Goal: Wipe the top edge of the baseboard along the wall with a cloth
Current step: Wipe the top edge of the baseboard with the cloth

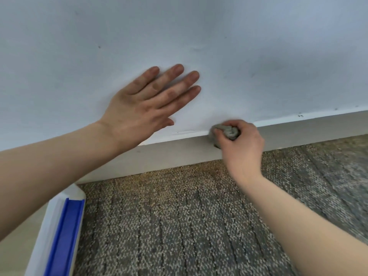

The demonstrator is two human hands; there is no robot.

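Note:
A white baseboard (179, 154) runs along the foot of the pale wall (219, 46), slanting up to the right. My right hand (242, 146) is shut on a small bunched grey cloth (229, 132), which presses on the baseboard's top edge near the middle of the view. Most of the cloth is hidden inside my fist. My left hand (147, 106) lies flat on the wall above the baseboard, left of the cloth, fingers spread and holding nothing.
Speckled grey-brown carpet (189, 226) covers the floor below the baseboard. A white and blue frame or rail (61, 232) stands at the lower left, close to my left forearm.

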